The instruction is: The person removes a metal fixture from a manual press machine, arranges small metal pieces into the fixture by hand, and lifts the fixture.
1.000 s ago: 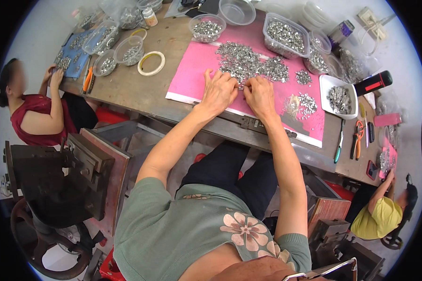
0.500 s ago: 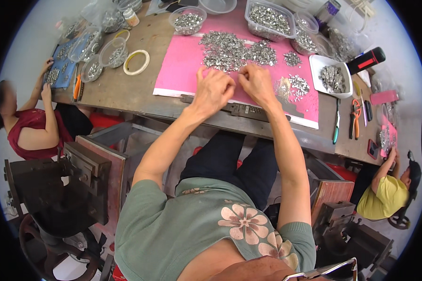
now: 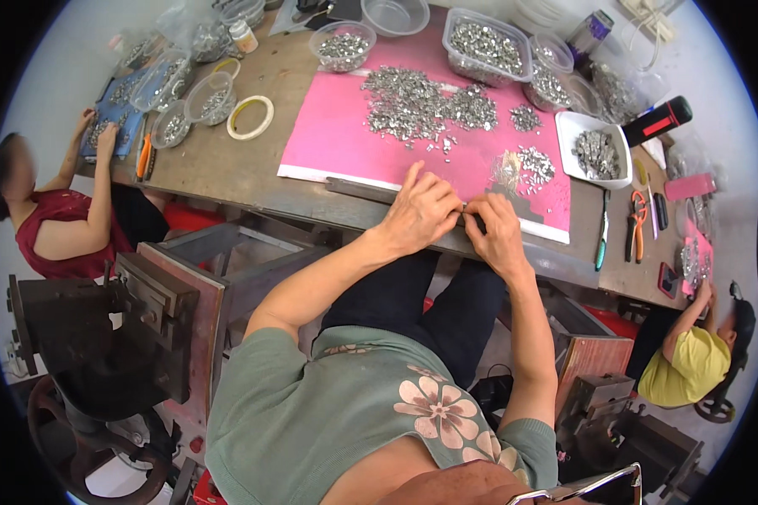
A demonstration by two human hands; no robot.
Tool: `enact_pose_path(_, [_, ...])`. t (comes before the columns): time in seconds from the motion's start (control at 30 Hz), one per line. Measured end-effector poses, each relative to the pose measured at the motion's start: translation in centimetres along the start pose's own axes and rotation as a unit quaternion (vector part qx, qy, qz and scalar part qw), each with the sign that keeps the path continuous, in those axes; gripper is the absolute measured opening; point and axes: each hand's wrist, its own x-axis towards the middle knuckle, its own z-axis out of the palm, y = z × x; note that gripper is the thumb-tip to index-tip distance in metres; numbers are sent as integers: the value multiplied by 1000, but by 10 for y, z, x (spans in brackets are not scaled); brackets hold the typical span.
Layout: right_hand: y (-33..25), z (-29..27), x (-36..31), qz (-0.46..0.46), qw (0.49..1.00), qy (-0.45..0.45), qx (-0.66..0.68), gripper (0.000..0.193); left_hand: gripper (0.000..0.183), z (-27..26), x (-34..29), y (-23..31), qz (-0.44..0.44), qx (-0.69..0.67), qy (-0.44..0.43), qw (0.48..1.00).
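My left hand [image 3: 421, 212] and my right hand [image 3: 495, 231] meet at the table's front edge, over a dark metal bar [image 3: 358, 190]. Both have thumb and fingers pinched together, the fingertips almost touching; whatever they hold is too small to make out. Beyond them lies a pink mat [image 3: 324, 139] with a wide heap of small silver metal pieces [image 3: 404, 101]. A few loose pieces lie between the heap and my hands. Right of these sit a cluster of shiny small pieces [image 3: 535, 168] and a bunch of thin pale pins or wires [image 3: 506, 171].
Clear tubs of metal pieces [image 3: 484, 46] stand at the back; a white tray [image 3: 569, 160] is at the right. Orange-handled pliers [image 3: 637, 227] and a teal-handled tool [image 3: 603, 236] lie nearby. A tape roll [image 3: 250, 117] is left. Two people work at either side.
Both hands have come back from the heap's near edge to the metal bar at the table's front edge and drawn together. Several loose pieces now show where they were.
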Motion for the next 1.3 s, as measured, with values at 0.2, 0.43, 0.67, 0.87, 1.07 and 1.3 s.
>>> enact_pose_path(0.2, [-3,-5,1,-49,997,-17,-53,16,9,-25,5,-38,-72,8,49,996])
enact_pose_path(0.43, [5,2,32,2,1000,-29,0,9,6,-38,14,-85,-141,113,74,981])
enact_pose_path(0.67, [33,56,89,-3,997,21,-76,6,6,-33,17,-88,-112,127,63,984])
enact_pose_path(0.87, [36,63,90,-6,990,-9,-138,7,6,-33,15,-89,-113,113,58,985])
enact_pose_path(1.07, [26,44,76,56,997,-24,-40,6,3,-30,18,-86,-118,113,59,985])
enact_pose_path(1.3, [14,-2,43,191,978,-45,71,12,5,-34,23,-86,-112,79,20,990])
